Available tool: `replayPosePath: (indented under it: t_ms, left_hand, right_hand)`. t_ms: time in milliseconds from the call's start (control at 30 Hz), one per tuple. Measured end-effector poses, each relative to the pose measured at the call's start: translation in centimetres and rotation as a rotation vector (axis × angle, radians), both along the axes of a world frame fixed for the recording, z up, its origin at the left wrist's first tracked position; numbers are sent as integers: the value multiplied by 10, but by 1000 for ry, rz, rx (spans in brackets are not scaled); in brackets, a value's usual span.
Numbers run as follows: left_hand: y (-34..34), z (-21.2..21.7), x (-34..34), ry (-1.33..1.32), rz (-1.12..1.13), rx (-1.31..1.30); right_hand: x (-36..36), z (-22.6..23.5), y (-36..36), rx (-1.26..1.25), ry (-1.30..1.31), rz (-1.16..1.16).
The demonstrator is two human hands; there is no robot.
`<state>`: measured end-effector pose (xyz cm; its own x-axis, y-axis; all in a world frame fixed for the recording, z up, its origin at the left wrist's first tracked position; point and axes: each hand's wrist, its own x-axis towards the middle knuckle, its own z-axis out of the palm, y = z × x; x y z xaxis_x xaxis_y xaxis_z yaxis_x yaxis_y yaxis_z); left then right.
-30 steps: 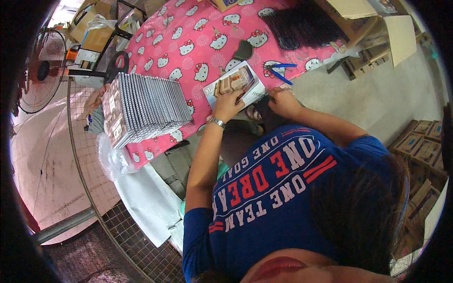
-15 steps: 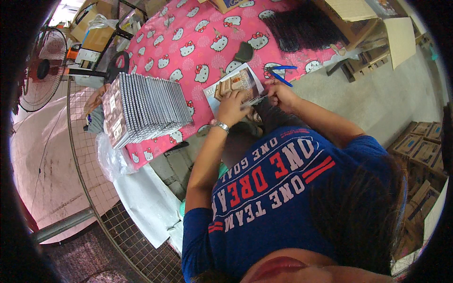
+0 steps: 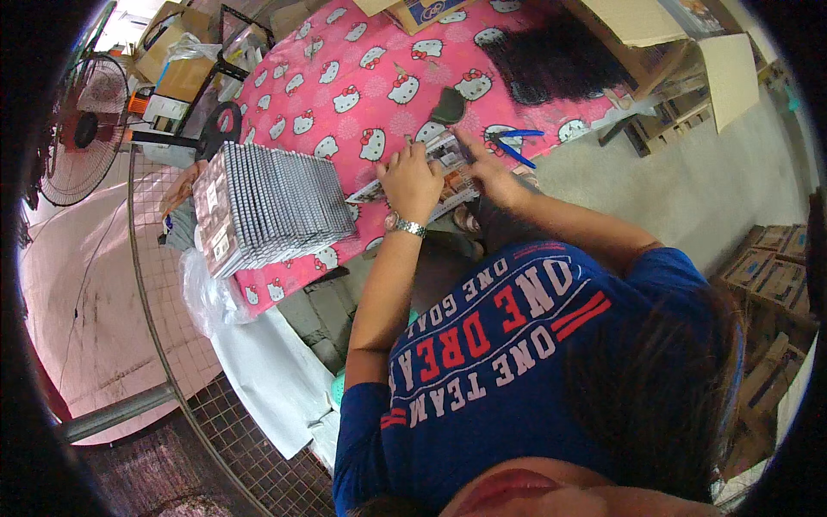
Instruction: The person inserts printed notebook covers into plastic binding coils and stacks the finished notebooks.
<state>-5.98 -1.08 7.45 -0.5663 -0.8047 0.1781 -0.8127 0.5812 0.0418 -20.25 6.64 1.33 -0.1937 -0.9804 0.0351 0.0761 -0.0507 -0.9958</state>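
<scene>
A printed booklet [image 3: 452, 160] sits at the near edge of the pink-covered table, tilted between my hands. My left hand [image 3: 412, 183] is closed over its left part, and one corner sticks out beyond my wrist side. My right hand [image 3: 494, 179] grips the right edge with the fingers stretched along it. Just right of that hand lie blue-handled cutting pliers [image 3: 519, 145]. A tall stack of bound booklets [image 3: 274, 200] stands to the left, spines toward me. Beyond the booklet rests a dark green piece [image 3: 449, 105] of unclear kind.
A pile of thin black strands [image 3: 551, 56] covers the far right of the table [image 3: 366, 108], beside an opened cardboard box [image 3: 642, 26]. A fan [image 3: 86, 129] stands at the left, with clear plastic [image 3: 211, 293] hanging near the stack. Cartons [image 3: 771, 267] are piled at the right.
The booklet has gone from lying cover up to being tilted. My right hand has shifted from pinching its near corner to gripping its right edge; my left hand has moved slightly farther away.
</scene>
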Motion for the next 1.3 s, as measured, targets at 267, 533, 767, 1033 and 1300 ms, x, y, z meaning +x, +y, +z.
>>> replayPosePath:
  t_ms: [267, 533, 767, 1033, 1300]
  left_hand:
    - [-26, -5, 21, 203, -288, 9]
    - [-26, 7, 28, 212, -370, 157]
    - [-27, 6, 32, 248, -420, 131]
    - [-27, -1, 34, 310, -449, 144]
    - [-22, 3, 25, 321, -412, 100]
  right_hand:
    - [-24, 50, -9, 233, 12, 408]
    - [-46, 36, -38, -350, 558, 202]
    - [-39, 48, -44, -431, 620, 291]
    - [-39, 41, -48, -401, 628, 327]
    - [-30, 49, -25, 19, 402, 262]
